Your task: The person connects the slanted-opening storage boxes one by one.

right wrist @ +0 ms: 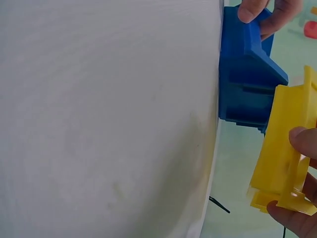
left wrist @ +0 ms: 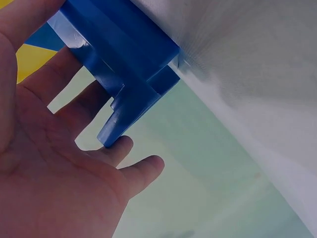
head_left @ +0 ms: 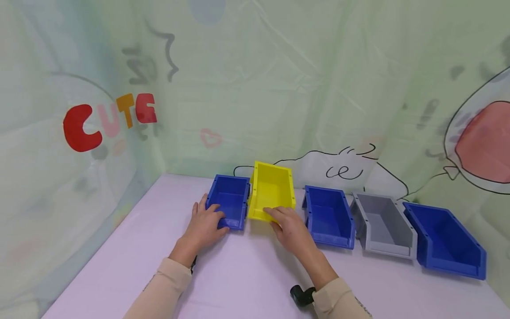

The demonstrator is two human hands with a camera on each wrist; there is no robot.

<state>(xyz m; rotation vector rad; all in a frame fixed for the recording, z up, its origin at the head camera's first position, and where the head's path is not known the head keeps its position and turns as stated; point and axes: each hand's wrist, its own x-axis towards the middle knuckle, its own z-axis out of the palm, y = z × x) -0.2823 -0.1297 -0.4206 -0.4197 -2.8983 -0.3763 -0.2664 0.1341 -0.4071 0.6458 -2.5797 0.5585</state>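
A yellow storage bin (head_left: 273, 188) is raised above the table, its left side right beside the leftmost blue storage bin (head_left: 232, 204). My right hand (head_left: 292, 231) grips the yellow bin by its low front lip; the right wrist view shows the thumb and fingers on either side of that yellow bin (right wrist: 278, 144). At the front left corner of the blue bin, my left hand (head_left: 204, 225) holds the lip with thumb and fingers. In the left wrist view, two fingertips stand free beyond the blue bin (left wrist: 116, 47). That bin rests on the table.
To the right, a blue bin (head_left: 330, 217), a grey bin (head_left: 384, 226) and another blue bin (head_left: 446, 241) stand in a row on the white table (head_left: 239, 283). A printed curtain (head_left: 255, 88) hangs behind and at the left. A black object (head_left: 301, 296) sits by the right wrist.
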